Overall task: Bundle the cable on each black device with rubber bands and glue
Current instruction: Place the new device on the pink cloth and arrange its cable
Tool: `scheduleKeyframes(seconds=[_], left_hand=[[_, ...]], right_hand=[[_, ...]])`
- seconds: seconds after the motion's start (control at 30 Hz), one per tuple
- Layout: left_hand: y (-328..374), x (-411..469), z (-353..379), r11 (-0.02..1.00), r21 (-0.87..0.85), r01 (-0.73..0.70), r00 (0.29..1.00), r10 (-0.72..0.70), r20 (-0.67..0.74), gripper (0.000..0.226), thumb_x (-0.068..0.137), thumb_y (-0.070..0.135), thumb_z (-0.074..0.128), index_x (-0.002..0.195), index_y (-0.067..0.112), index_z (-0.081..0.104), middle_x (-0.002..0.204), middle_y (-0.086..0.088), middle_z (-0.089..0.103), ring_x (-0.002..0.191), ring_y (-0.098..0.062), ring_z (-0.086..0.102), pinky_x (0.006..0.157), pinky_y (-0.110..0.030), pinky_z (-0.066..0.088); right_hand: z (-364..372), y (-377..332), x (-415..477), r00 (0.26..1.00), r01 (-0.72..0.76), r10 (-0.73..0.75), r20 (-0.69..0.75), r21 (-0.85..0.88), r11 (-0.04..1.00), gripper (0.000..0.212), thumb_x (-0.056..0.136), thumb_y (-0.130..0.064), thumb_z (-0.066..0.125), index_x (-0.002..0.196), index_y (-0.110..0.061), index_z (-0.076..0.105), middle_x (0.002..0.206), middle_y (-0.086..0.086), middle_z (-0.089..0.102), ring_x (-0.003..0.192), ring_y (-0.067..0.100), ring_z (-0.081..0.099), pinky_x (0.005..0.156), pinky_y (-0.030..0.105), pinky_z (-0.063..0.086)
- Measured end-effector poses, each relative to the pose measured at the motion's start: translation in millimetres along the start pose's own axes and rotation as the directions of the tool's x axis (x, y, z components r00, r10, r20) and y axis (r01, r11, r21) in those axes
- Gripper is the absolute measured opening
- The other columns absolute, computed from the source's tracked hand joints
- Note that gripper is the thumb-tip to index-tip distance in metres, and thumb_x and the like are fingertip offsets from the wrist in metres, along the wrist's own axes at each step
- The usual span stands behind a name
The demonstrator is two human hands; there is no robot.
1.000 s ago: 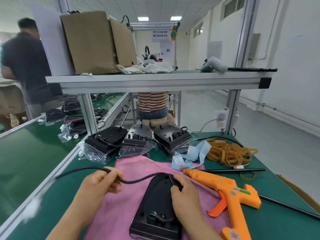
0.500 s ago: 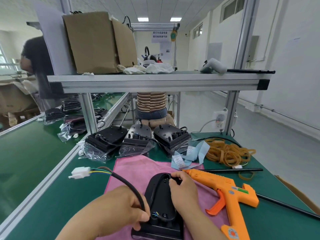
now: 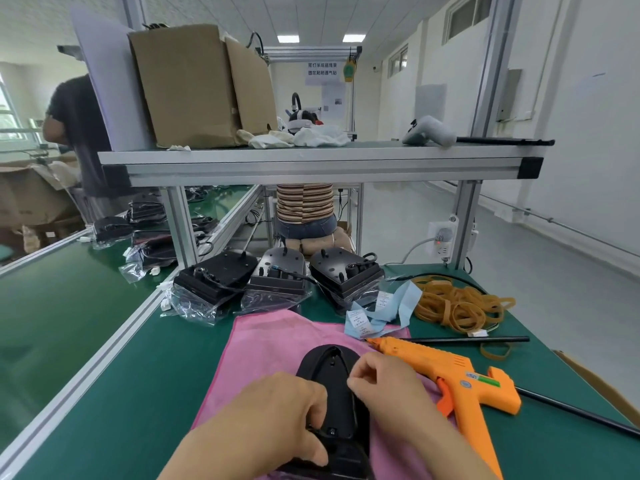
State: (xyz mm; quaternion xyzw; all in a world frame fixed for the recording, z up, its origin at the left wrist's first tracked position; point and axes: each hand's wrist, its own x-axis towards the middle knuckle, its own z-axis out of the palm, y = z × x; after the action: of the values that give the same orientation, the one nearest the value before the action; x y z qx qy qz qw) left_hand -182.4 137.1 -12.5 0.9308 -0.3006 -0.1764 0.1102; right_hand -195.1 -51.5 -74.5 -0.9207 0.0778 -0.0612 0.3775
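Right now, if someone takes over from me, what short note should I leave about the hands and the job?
Left hand grips the near end of the black device on the pink cloth; right hand pinches its right edge. Rubber bands are piled at the far right. The glue gun lies right of the device, not in hand. No band or glue is seen on it yet. To do: band and glue this one, then the three bagged devices behind.

Your device (image 3: 332,375) lay on the cloth (image 3: 270,344), glue gun (image 3: 460,379) just right of it, rubber bands (image 3: 457,306) behind the gun, more devices (image 3: 277,275) behind the cloth.
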Motion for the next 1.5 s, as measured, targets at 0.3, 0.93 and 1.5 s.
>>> scheduleKeyframes(seconds=[0.3,0.93,1.5], left_hand=[[4.5,-3.7,-5.0,1.000,-0.009,0.006,0.999,-0.006,0.048,0.037,0.086,0.029,0.072,0.121,0.037,0.064,0.094,0.013,0.054,0.085,-0.008,0.053,0.066,-0.018,0.039],[6.8,5.7,-6.3,0.999,-0.003,0.047,0.994,-0.046,0.096,0.026,0.090,0.018,0.064,0.113,0.030,0.069,0.076,0.011,0.058,0.076,-0.015,0.063,0.056,-0.015,0.039],[8.9,29.0,18.5,0.973,0.223,0.058,0.996,-0.040,-0.083,0.041,0.069,0.057,0.075,0.087,0.031,0.050,0.080,0.012,0.048,0.074,-0.014,0.047,0.051,-0.025,0.028]], right_hand=[[-35.2,-10.4,-11.9,0.880,0.062,-0.083,0.467,0.061,0.996,0.015,0.073,-0.021,0.084,0.086,-0.023,0.076,0.075,-0.006,0.073,0.069,0.001,0.064,0.067,0.018,0.050],[-34.6,-14.7,11.2,0.857,0.172,-0.121,0.501,-0.056,0.983,0.013,0.078,-0.017,0.078,0.089,-0.024,0.077,0.070,-0.016,0.069,0.056,-0.008,0.057,0.051,0.006,0.038],[-21.6,-21.4,34.7,0.826,0.219,-0.068,0.560,-0.208,0.953,0.022,0.073,-0.022,0.085,0.066,-0.026,0.065,0.074,-0.008,0.069,0.060,-0.002,0.059,0.056,0.017,0.043]])
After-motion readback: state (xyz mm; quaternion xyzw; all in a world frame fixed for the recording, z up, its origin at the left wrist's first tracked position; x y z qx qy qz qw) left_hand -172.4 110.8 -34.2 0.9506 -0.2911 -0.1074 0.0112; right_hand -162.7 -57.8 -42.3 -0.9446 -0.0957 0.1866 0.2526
